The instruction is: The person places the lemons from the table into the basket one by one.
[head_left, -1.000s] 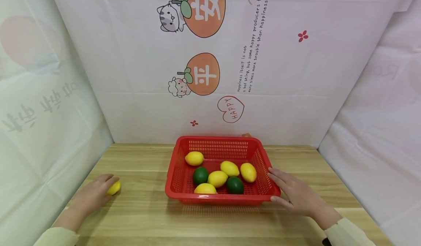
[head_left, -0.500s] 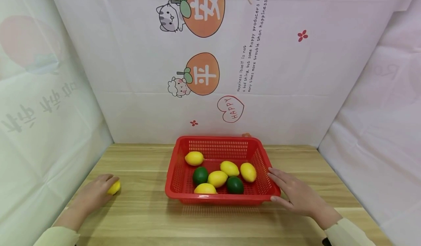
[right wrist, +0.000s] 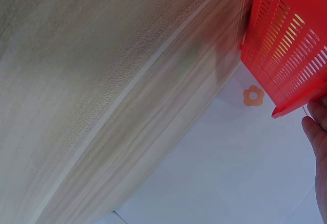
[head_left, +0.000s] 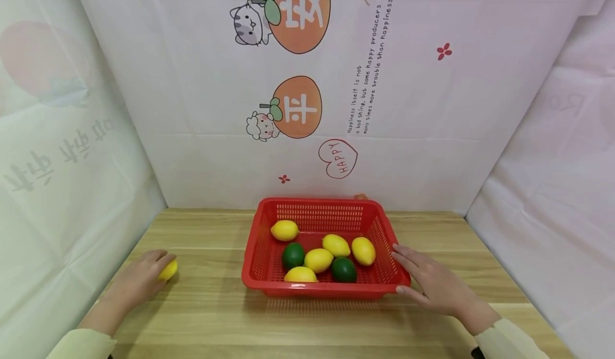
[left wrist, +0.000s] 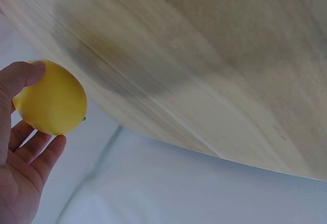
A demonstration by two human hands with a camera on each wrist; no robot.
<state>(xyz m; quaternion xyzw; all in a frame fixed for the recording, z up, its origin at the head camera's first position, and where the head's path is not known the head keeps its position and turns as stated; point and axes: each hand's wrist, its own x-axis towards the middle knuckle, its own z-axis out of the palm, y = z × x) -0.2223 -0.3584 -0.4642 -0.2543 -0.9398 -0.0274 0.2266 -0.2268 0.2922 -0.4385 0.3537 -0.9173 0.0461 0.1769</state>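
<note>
At the left of the table, my left hand (head_left: 136, 281) holds a yellow lemon (head_left: 168, 270). In the left wrist view the thumb lies on one side of the lemon (left wrist: 53, 98) and the fingers on the other. On the right, my right hand (head_left: 434, 284) touches the right rim of a red plastic basket (head_left: 326, 288) with extended fingers, its thumb near the front corner. Inside the basket lie several yellow lemons (head_left: 318, 261) and two dark green lemon-shaped fruits (head_left: 293, 256). The right wrist view catches the basket's slotted wall (right wrist: 286, 45) beside the fingertips.
The wooden table (head_left: 206, 316) carries the basket near its back middle. White printed sheeting (head_left: 216, 172) rises behind, and white sheets stand along the left (head_left: 72, 188) and right (head_left: 543, 188) sides.
My left hand and the lemon have shifted slightly up and to the right in the head view. The right hand and basket hold their place.
</note>
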